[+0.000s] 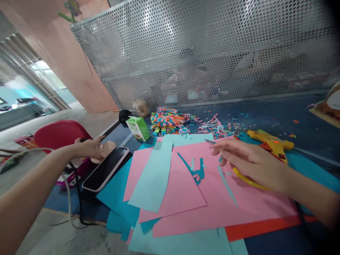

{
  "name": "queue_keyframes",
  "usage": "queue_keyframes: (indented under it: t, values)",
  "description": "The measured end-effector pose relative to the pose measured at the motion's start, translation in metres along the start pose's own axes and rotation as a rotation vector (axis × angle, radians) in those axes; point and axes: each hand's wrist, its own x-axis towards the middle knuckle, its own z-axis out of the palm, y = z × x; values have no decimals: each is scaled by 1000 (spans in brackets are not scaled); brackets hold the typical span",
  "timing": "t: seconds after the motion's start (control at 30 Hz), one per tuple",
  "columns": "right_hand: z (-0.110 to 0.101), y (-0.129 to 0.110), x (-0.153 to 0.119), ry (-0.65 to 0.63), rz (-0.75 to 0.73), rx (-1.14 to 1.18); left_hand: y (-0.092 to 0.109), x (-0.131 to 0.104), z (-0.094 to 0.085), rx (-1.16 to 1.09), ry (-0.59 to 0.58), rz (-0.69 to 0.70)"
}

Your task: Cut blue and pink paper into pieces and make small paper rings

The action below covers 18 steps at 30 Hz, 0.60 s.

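My left hand (91, 148) reaches to the table's left edge, its fingers apart over a round pale object (106, 150) beside a phone (107, 169). What it touches there is partly hidden. On the right, my right hand (244, 161) is closed round scissors with yellow handles (249, 181); their metal tip (209, 141) points left past the fingers. Beneath it lie pink sheets (183, 184) with thin blue cut strips (202, 168) on top. A long light blue strip of paper (155, 177) crosses the pink sheets, and teal sheets (119, 203) stick out below.
A green drink carton (138, 128), a pile of colourful paper pieces (168, 122) and shredded scraps (219, 127) stand before a perforated metal screen (212, 53). A yellow glue gun (273, 143) lies right. Cables (77, 194) hang at the left edge near a red chair (61, 134).
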Motion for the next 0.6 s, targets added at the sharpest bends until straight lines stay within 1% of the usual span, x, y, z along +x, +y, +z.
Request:
queue_keyframes:
  t: [0.1, 0.23, 0.3, 0.37, 0.43, 0.5, 0.6]
  values:
    - [-3, 7, -2, 107, -40, -93, 7, -4, -5, 32, -3, -44]
    - [-2, 13, -9, 114, -26, -203, 14, -25, -12, 93, -11, -4]
    - [-1, 14, -12, 119, -2, -208, 17, -40, -10, 139, -30, 46]
    - [-1, 14, -13, 117, 3, -216, 20, -55, -4, 193, -64, 83]
    - [-1, 16, -14, 113, -2, -241, 23, -66, 1, 198, -100, 132]
    - [-2, 21, -14, 127, -35, -283, 25, -70, 4, 183, -111, 167]
    - [-3, 32, -14, 158, -112, -333, 26, -66, 2, 204, -46, 187]
